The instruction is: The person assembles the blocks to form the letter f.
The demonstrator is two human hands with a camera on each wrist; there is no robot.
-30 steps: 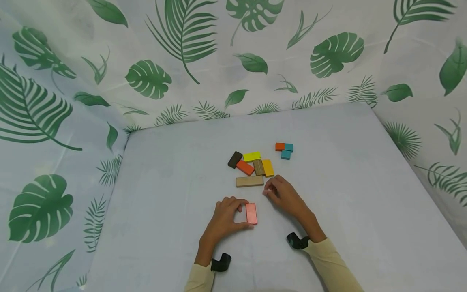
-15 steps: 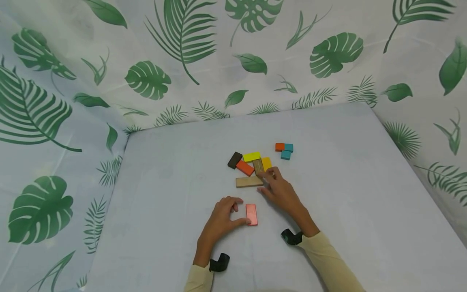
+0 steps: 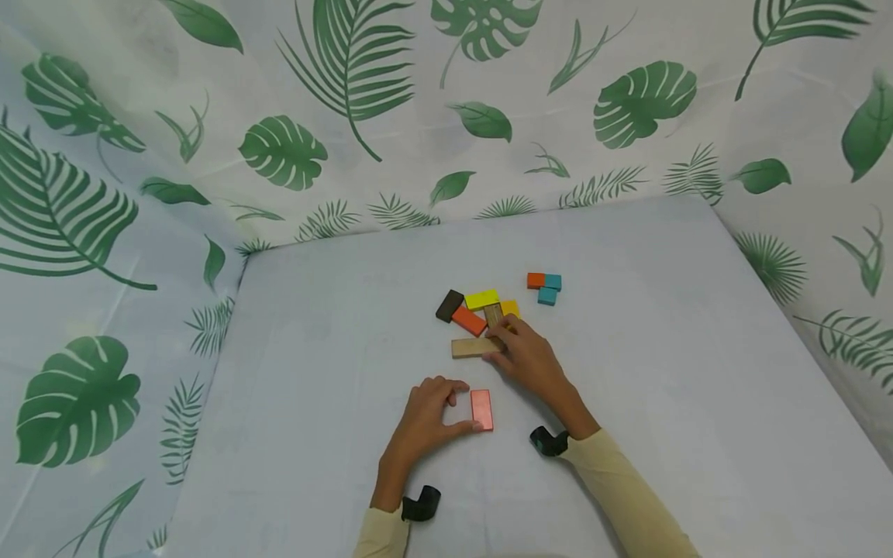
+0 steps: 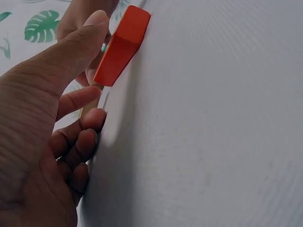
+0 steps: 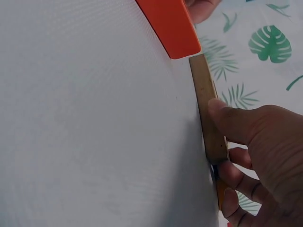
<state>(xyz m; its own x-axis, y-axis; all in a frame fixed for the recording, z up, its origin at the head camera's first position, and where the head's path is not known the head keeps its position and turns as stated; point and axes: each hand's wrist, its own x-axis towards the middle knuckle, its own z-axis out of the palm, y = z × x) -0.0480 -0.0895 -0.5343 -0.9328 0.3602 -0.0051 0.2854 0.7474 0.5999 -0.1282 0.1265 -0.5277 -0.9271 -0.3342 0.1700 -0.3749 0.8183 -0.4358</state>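
In the head view a pinkish-red block (image 3: 481, 410) lies on the table, looking orange-red in the wrist views. My left hand (image 3: 423, 417) curves loosely around its left side, the thumb by its near end and the forefinger apart from it. Farther back, my right hand (image 3: 532, 361) pinches the right end of a long tan wooden block (image 3: 469, 349). The right wrist view has the thumb on the near face of this wooden block (image 5: 208, 109), with the other fingers partly hidden behind it.
Behind the tan block is a cluster: a dark block (image 3: 449, 306), an orange-red block (image 3: 469, 320), a yellow-green block (image 3: 481, 300), a brown block (image 3: 493, 314) and a yellow block (image 3: 511, 308). Farther right lie a small orange block (image 3: 536, 280) and two small blue blocks (image 3: 547, 296). Leaf-patterned cloth surrounds the table.
My right hand has moved left to the tan block and taken its right end between thumb and fingers. The left forefinger has drawn back slightly from the pinkish-red block.
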